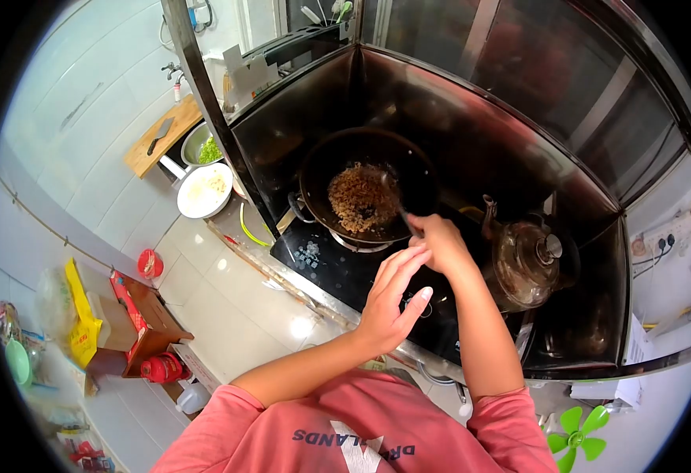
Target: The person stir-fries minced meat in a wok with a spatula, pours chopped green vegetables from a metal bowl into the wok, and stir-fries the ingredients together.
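We're looking down on a hot-looking corner here, and our right hand (440, 243) has its fingers curled closed around the handle of a long-handled metal utensil (390, 188), thumb side toward the wok. That's a good firm grip, we'd say! The utensil's head sits at the right edge of a heap of brown, crumbly food (353, 197), spread over the bottom of a round, dark metal wok (411, 154) on the black glass-topped stove (337, 272). And our left hand (389, 307)? Nothing in its hold that we can see: the fingers are stretched out nearly straight and lie close together, the thumb standing clear, palm turned toward the right. Its fingertips reach right up to the right hand's heel, overlapping it from our view; whether they touch, we cannot tell. Over on the right, a stained metal kettle (525, 268) stands beside our right forearm, spout up toward the wok. Off to the left we have a round white bowl (190, 206) with pale food, then chopped green pieces (210, 150) in a metal bowl, and a dark-handled knife (160, 135) lying on a pale wooden board (142, 156).
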Demonstrator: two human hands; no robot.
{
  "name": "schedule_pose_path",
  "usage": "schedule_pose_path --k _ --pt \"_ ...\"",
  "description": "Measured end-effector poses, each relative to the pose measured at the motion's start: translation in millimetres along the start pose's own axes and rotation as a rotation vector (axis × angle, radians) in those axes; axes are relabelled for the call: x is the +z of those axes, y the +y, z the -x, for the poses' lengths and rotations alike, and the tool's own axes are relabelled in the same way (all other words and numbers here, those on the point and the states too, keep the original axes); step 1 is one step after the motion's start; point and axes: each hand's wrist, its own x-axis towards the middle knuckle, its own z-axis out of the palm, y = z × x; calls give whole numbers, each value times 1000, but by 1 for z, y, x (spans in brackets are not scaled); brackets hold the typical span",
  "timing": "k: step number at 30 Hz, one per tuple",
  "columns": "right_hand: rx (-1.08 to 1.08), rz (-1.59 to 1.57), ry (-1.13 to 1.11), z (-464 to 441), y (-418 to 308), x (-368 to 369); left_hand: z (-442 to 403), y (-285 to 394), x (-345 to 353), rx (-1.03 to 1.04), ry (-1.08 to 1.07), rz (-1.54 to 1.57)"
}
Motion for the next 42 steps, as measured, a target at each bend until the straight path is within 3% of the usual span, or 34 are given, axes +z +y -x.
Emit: schedule_pose_path --k 1,4,7,10,15,20,26,28,31,34,38,42 --pt "-84 119 31 -5 11 15 0 0 0 2 -1 0" --pt "-49 106 15 18 2 15 0 -1 1 -2 -14 -3" --pt "-16 234 -82 50 2 -12 -1 0 6 15 -22 21" --pt "-88 215 -9 77 2 -40 -2 4 10 19 -54 22" --pt "-24 218 -37 99 -8 -69 -1 7 14 20 -74 32" --pt "-98 239 -115 76 -4 -55 1 5 10 15 -56 17" --pt "-115 144 23 51 -13 -32 3 2 0 -3 -31 16" --pt "-129 164 -54 58 -22 -49 4 2 -3 -9 -19 14" --pt "-35 88 -355 62 -41 -65 5 1 -4 1 -23 9" --pt "-110 195 -250 40 -28 -35 3 -1 -4 -27 28 24" --pt "47 -91 -91 29 -16 -23 -1 -1 -7 6 -2 -21" --pt "176 -167 -97 52 -20 -59 -1 0 1 -23 -50 36"
